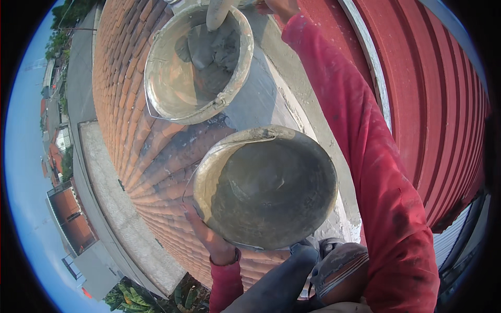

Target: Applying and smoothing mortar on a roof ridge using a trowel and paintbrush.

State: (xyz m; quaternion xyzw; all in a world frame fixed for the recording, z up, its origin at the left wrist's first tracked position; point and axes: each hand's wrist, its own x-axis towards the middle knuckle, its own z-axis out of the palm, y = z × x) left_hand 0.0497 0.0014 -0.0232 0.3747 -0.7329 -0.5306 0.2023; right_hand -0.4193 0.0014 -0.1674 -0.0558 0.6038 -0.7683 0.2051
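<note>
My left hand [214, 241] grips the lower left side of a mortar-stained bucket [206, 201], fingers along its outer wall. The bucket tilts toward me, and grey wet residue coats its dark inside. A wire handle hangs by its left side. Beyond it stands a second bucket [162, 99], with a lump of grey mortar [222, 55] inside. A pale, rounded grey shape [216, 14] reaches into that bucket from the top edge; I cannot tell what it is. My right arm stretches far forward, and my right hand [284, 8] is cut off by the upper edge, its fingers mostly hidden.
Orange clay roof tiles [130, 68] slope away on the left. A mortar-covered ledge [292, 68] runs beside red corrugated metal roofing [428, 94] on the right. My bent knees [292, 266] are close below the near bucket. Farther left and lower lie a street and houses.
</note>
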